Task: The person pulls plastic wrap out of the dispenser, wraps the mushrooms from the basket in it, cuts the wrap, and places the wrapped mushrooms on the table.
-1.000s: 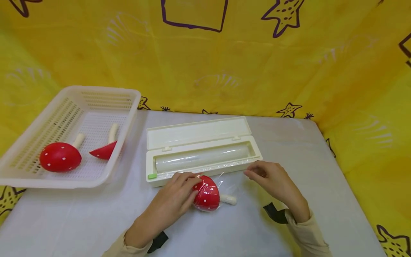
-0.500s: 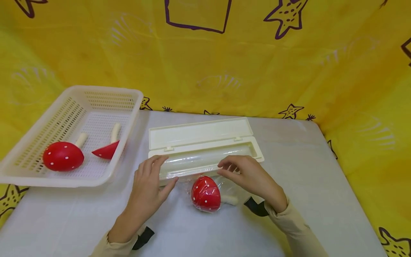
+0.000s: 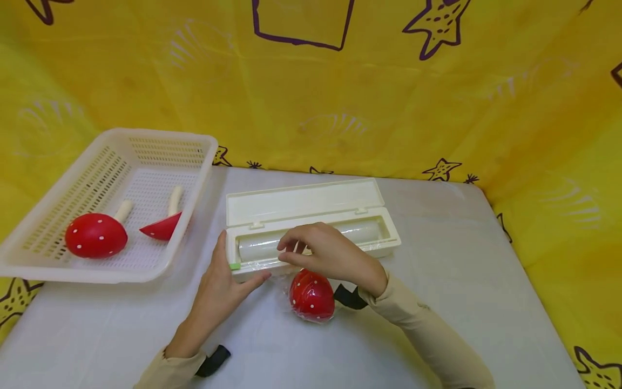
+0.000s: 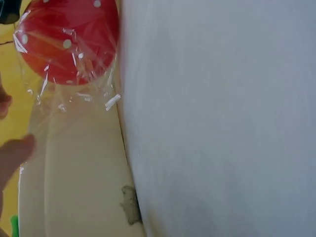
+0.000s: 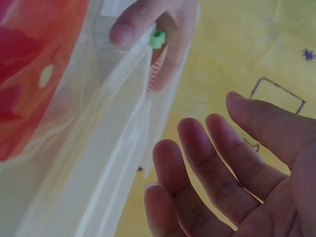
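Across the worktop point(image 3: 452, 232), basket point(image 3: 97, 276) at left, film box point(image 3: 306, 216) at centre!
Here's the left hand point(image 3: 220, 286) spread round the box's left corner, right hand point(image 3: 324, 249) above it, fingers loosely bent; just in front lies the film-wrapped red mushroom point(image 3: 312, 297), 2 more mushrooms point(image 3: 96, 236) in the basket, green tab point(image 3: 235, 266) by the left hand.

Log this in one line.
left hand: grips cream rectangular plastic box; right hand: over it, empty; red white-dotted mushroom: under clear film
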Tool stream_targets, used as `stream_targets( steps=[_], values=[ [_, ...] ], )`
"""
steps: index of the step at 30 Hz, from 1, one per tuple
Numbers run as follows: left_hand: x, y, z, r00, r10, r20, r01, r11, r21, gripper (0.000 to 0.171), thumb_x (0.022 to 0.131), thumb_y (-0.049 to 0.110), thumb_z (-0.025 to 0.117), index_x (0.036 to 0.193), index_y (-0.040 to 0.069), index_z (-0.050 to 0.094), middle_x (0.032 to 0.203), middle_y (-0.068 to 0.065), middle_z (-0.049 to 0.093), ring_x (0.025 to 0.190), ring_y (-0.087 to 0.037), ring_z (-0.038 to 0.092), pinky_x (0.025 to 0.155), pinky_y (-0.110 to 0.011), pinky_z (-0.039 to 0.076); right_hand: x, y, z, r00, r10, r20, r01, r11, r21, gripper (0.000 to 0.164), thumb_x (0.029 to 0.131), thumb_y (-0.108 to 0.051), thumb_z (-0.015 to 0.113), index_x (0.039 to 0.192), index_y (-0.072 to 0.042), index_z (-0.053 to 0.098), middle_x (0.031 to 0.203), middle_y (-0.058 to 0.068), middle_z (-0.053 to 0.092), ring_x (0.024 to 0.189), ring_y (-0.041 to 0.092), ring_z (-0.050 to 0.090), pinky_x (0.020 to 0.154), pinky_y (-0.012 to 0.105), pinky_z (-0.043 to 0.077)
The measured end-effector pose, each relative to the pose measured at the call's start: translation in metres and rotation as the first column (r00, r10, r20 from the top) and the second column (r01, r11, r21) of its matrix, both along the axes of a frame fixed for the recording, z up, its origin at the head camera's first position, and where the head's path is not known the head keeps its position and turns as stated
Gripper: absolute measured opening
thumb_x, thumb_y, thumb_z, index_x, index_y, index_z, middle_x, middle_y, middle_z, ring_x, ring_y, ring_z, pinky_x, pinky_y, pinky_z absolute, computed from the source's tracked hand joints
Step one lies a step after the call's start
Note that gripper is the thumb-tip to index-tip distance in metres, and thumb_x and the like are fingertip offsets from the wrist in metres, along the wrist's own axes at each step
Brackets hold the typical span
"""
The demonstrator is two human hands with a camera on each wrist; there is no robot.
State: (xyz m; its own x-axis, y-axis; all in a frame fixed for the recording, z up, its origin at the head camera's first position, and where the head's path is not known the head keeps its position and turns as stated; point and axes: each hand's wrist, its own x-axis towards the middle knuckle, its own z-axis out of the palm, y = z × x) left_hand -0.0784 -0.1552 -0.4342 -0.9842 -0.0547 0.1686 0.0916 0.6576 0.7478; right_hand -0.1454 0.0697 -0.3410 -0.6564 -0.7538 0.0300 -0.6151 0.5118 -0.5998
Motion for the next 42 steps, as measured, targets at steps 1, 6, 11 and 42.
stream_targets(
  steps=[1, 6, 11, 42],
  values=[
    [0.0, 0.0, -0.001, 1.0, -0.002, 0.009, 0.002, 1.0, 0.007, 0.113, 0.073, 0.025, 0.089, 0.155, 0.01, 0.014, 0.137, -0.015, 0.046, 0.114, -0.031, 0.052, 0.091, -0.053, 0.049, -0.001, -0.004, 0.001, 1.0, 0.016, -0.002, -0.016, 1.0, 0.009, 0.018, 0.094, -0.026, 0.069, 0.107, -0.014, 0.073, 0.093, -0.006, 0.072, 0.084, 0.006, 0.064, 0.074, 0.024, 0.055],
    [0.0, 0.001, -0.004, 1.0, 0.004, 0.008, -0.004, 1.0, 0.011, 0.106, 0.076, 0.018, 0.085, 0.153, 0.01, 0.014, 0.13, -0.015, 0.049, 0.109, -0.031, 0.055, 0.088, -0.051, 0.05, -0.004, -0.021, 0.004, 0.997, 0.074, -0.017, -0.073, 0.996, 0.05, 0.018, 0.094, -0.026, 0.069, 0.106, -0.014, 0.074, 0.094, -0.006, 0.073, 0.08, 0.005, 0.063, 0.073, 0.021, 0.052],
    [0.001, -0.001, -0.005, 1.0, -0.002, 0.013, 0.002, 1.0, 0.011, 0.104, 0.077, 0.015, 0.084, 0.153, 0.007, 0.014, 0.131, -0.017, 0.049, 0.108, -0.033, 0.055, 0.088, -0.052, 0.05, -0.008, -0.034, 0.005, 0.992, 0.126, -0.021, -0.125, 0.99, 0.06, 0.02, 0.094, -0.025, 0.069, 0.108, -0.012, 0.074, 0.096, -0.005, 0.074, 0.076, 0.006, 0.061, 0.072, 0.017, 0.048],
    [-0.004, -0.007, -0.011, 0.992, 0.068, 0.11, -0.082, 0.988, 0.129, 0.106, 0.075, 0.029, 0.087, 0.151, 0.002, 0.018, 0.142, -0.02, 0.047, 0.132, -0.039, 0.047, 0.102, -0.054, 0.043, -0.022, -0.089, -0.016, 0.968, 0.25, 0.004, -0.248, 0.956, 0.154, 0.018, 0.09, -0.019, 0.074, 0.107, -0.014, 0.076, 0.094, -0.005, 0.075, 0.084, 0.003, 0.064, 0.074, 0.011, 0.044]
  ],
)
